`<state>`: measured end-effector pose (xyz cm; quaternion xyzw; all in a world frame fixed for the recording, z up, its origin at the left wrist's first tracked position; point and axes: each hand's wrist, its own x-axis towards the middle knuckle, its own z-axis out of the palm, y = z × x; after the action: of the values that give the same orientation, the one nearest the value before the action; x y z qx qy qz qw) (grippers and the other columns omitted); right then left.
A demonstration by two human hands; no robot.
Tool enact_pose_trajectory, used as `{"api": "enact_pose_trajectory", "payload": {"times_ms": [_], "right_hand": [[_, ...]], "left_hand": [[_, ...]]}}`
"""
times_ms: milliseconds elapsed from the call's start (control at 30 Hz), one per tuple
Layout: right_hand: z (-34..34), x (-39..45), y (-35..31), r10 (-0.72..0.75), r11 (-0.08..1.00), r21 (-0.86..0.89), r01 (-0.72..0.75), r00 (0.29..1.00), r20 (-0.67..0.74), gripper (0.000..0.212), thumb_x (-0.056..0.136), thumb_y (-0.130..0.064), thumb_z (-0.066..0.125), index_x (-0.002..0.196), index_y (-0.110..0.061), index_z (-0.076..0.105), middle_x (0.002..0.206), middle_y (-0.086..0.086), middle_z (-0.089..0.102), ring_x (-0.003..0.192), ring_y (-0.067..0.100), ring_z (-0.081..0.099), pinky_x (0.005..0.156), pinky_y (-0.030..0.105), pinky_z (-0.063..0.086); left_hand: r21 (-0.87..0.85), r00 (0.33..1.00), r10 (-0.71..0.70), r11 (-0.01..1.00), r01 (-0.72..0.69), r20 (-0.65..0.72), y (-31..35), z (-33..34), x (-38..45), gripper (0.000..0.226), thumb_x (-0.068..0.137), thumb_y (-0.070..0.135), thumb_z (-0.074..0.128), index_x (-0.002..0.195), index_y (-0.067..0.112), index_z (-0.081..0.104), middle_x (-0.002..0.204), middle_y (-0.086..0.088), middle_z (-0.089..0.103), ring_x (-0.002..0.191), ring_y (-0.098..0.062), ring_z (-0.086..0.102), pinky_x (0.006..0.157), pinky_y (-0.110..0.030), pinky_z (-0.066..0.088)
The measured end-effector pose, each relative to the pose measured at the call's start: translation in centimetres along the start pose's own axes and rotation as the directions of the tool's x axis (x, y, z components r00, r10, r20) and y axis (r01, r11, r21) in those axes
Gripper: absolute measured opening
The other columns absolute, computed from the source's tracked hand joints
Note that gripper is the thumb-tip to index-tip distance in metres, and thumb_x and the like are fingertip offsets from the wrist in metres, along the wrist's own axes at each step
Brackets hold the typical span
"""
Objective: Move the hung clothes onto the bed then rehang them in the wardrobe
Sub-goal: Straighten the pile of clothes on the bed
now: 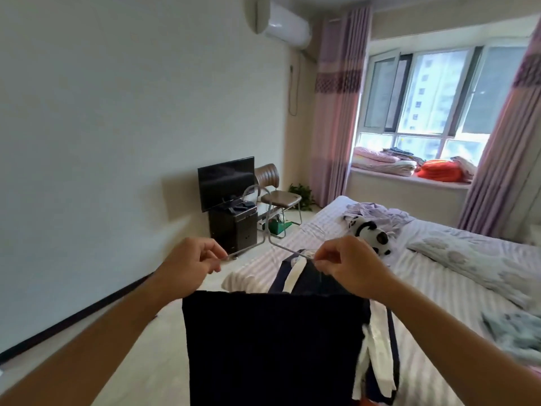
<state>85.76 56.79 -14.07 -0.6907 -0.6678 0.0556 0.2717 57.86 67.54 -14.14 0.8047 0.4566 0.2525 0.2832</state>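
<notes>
Here the left hand (187, 263) is pinching the near-left arm of a thin wire hanger (265, 230), and the right hand (348, 266) is pinching its right shoulder and the dark garment (272, 347), which is hanging limp at the bed's (439, 288) near edge: likely light, floppy, best gripped by the hanger.

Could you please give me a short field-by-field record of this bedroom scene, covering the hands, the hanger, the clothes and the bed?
left hand: left hand pinches one end of the hanger
right hand: right hand pinches the other end, at the garment's top
hanger: thin wire hanger, hook up, held in the air between both hands
garment: dark navy garment with white stripes, hanging below the hands
bed: striped bed, to the right, beneath the garment's far side
on bed: panda toy, crumpled lilac cloth
wardrobe: not in view
</notes>
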Motion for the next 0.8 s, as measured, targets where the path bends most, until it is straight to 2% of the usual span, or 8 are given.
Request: {"api": "enact_pose_trajectory", "payload": {"times_ms": [100, 167, 267, 333, 433, 633, 800], "right_hand": [[0.3, 1.2, 3.0, 0.081, 0.996, -0.039, -0.082, 0.996, -0.024, 0.021, 0.085, -0.019, 0.074, 0.074, -0.036, 0.068, 0.067, -0.022, 0.064, 0.071, -0.009, 0.061, 0.063, 0.005, 0.038], [0.4, 2.1, 5.1, 0.145, 0.988, -0.052, -0.148, 0.988, -0.057, 0.014, 0.084, -0.02, 0.075, 0.077, -0.032, 0.073, 0.069, -0.019, 0.066, 0.07, -0.005, 0.062, 0.065, 0.006, 0.039], [0.7, 3.5, 8.5, 0.231, 0.971, -0.041, -0.234, 0.97, -0.082, 0.012, 0.083, -0.019, 0.076, 0.078, -0.03, 0.075, 0.069, -0.019, 0.067, 0.07, -0.003, 0.062, 0.068, 0.01, 0.041], [1.0, 4.5, 11.1, 0.277, 0.959, -0.033, -0.281, 0.957, -0.084, 0.014, 0.083, -0.019, 0.076, 0.076, -0.031, 0.074, 0.069, -0.019, 0.067, 0.07, -0.003, 0.062, 0.069, 0.013, 0.042], [1.7, 6.2, 15.7, 0.319, 0.946, -0.025, -0.322, 0.944, -0.079, 0.019, 0.083, -0.02, 0.076, 0.073, -0.034, 0.071, 0.068, -0.019, 0.067, 0.069, -0.005, 0.062, 0.066, 0.008, 0.04], [2.8, 10.9, 25.3, 0.368, 0.93, 0.008, -0.368, 0.93, -0.015, 0.012, 0.082, -0.022, 0.076, 0.077, -0.032, 0.075, 0.07, -0.018, 0.069, 0.072, -0.004, 0.065, 0.075, 0.018, 0.052], [4.1, 15.7, 32.7, 0.383, 0.923, 0.01, -0.384, 0.922, 0.051, 0.009, 0.084, -0.022, 0.075, 0.079, -0.029, 0.076, 0.071, -0.017, 0.069, 0.073, -0.004, 0.064, 0.071, 0.012, 0.048]], "left_hand": [[-0.004, 0.993, 0.053, 0.999, -0.053, 0.102, -0.3, 2.2, 5.3, 0.026, 0.088, 0.0, 0.067, 0.084, 0.026, 0.068, 0.075, 0.002, 0.072, 0.074, -0.016, 0.069, 0.076, -0.028, 0.057], [-0.012, 0.986, 0.077, 0.997, -0.077, 0.148, -0.4, 3.8, 8.4, 0.025, 0.088, -0.001, 0.067, 0.086, 0.024, 0.069, 0.075, 0.002, 0.073, 0.074, -0.013, 0.07, 0.08, -0.034, 0.058], [-0.022, 0.973, 0.101, 0.995, -0.099, 0.209, -0.3, 6.9, 12.8, 0.026, 0.087, -0.004, 0.064, 0.087, 0.021, 0.07, 0.076, 0.002, 0.073, 0.076, -0.019, 0.07, 0.079, -0.038, 0.057], [-0.018, 0.967, 0.12, 0.993, -0.119, 0.226, -0.2, 9.3, 15.7, 0.029, 0.088, -0.005, 0.062, 0.085, 0.023, 0.07, 0.075, 0.003, 0.072, 0.075, -0.015, 0.069, 0.077, -0.034, 0.057], [-0.011, 0.961, 0.131, 0.991, -0.133, 0.244, 0.0, 13.1, 20.0, 0.031, 0.088, -0.006, 0.062, 0.084, 0.024, 0.069, 0.075, 0.004, 0.072, 0.073, -0.009, 0.068, 0.072, -0.024, 0.052], [0.017, 0.953, 0.072, 0.997, -0.081, 0.294, -0.4, 20.8, 28.5, 0.028, 0.085, -0.005, 0.065, 0.084, 0.023, 0.072, 0.075, 0.005, 0.073, 0.075, -0.009, 0.069, 0.081, -0.034, 0.057], [0.05, 0.947, 0.024, 0.998, -0.042, 0.321, -1.0, 26.5, 35.5, 0.027, 0.086, -0.004, 0.065, 0.085, 0.022, 0.072, 0.077, 0.004, 0.073, 0.077, -0.008, 0.069, 0.082, -0.031, 0.056]]}}
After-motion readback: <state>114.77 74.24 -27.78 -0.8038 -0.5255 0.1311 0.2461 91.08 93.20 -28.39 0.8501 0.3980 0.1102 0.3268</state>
